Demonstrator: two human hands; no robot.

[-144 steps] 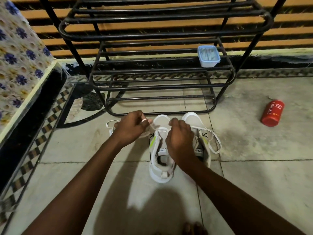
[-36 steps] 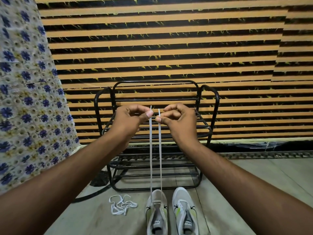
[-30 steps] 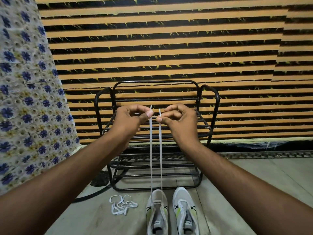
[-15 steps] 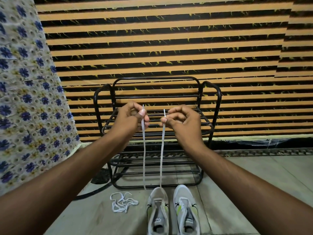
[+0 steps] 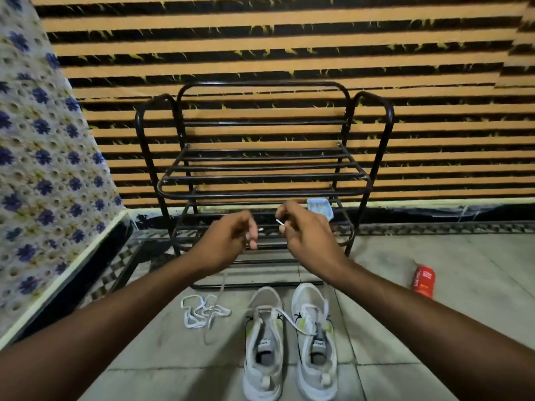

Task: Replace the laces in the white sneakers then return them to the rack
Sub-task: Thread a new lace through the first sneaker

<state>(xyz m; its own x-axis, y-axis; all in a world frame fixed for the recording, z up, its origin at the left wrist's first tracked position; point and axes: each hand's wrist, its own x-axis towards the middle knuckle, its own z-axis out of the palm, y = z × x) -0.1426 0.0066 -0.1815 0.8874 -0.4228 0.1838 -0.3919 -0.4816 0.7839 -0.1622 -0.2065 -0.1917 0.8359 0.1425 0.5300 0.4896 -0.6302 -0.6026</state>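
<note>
Two white sneakers stand side by side on the tiled floor, the left sneaker and the right sneaker, toes toward the black metal rack. A white lace crosses the left sneaker's front eyelets. My right hand pinches one tip of it in front of the rack's lower shelves. My left hand grips the other end, with a blurred strand hanging below the wrist. A loose white lace lies in a tangle left of the sneakers.
A small blue-lidded box sits on a lower rack shelf behind my right hand. A red bottle lies on the floor at the right. Floral cloth covers furniture on the left. A striped wall stands behind the rack.
Both hands have come down from in front of the upper shelf to the lower shelves and moved apart. The lace, taut and upright before, now hangs slack. The view tilted down.
</note>
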